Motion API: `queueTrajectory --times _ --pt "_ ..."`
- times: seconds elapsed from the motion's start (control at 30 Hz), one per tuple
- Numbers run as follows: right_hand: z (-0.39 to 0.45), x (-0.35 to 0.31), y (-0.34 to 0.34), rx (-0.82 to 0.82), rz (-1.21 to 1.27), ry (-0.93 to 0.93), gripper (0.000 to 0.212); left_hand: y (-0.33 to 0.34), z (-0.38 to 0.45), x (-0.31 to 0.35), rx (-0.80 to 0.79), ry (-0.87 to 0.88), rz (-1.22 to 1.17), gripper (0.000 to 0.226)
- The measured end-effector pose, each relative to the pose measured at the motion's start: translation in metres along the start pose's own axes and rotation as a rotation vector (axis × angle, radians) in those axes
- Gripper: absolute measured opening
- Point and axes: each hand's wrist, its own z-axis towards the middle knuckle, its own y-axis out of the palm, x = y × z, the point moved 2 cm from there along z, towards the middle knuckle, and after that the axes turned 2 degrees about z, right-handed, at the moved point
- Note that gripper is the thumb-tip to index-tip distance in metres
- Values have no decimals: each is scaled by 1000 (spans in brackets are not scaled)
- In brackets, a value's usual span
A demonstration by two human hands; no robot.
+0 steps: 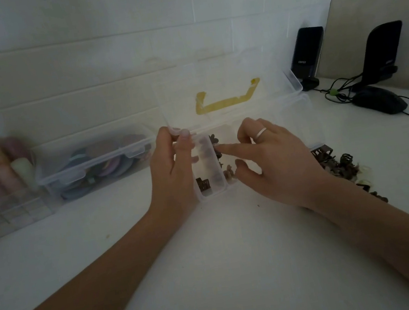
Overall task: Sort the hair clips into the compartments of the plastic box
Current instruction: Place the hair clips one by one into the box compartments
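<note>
Clear plastic box (220, 125) mid-frame, lid up | left hand (173, 167) grips its left edge | right hand (271, 160) loose, forefinger prodding clips inside | next: fetch from hair clips (344, 164) heaped right on surface (212, 247)

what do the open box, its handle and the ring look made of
Plastic box: clear glossy plastic, since the wall shows through its raised lid. Handle: yellow, probably plastic too, seen blurred through the lid. Ring: pale and shiny, likely metal.

two black speakers (308, 58), computer mouse (379, 102), closed clear box (97, 161)
</note>
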Motion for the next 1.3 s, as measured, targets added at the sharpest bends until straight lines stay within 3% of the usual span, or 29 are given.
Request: queueTrajectory --times 0.13,0.43,0.57,0.7,0.8,0.93,1.0,1.07,1.17,1.3 --pt "-1 -2 5 -54 -40 -1 44 -2 2 -2 22 -37 -28 16" --pt "1 6 -2 50 142 81 30 -3 5 -5 47 -117 -49 23" --pt "-1 14 1 -68 336 142 27 -5 9 -7 95 -174 -63 21" --pt "3 26 -12 16 531 288 27 -8 12 -8 152 -265 -114 26" --pt "3 40 -16 -85 484 418 29 -10 14 -8 207 -316 -145 26" --pt "1 49 -27 -155 502 458 30 -10 12 -5 194 -322 -127 26" --pt "0 50 -36 -282 522 447 31 -10 12 -4 201 -340 -135 27" --pt "-2 52 -41 -449 380 435 30 -10 13 -5 233 -374 -153 28" --pt "-3 58 -47 -523 65 452 24 -10 14 -8 260 -403 -166 29" --pt "-7 63 -56 -719 98 586 20 -12 15 -9 263 -416 -179 27"
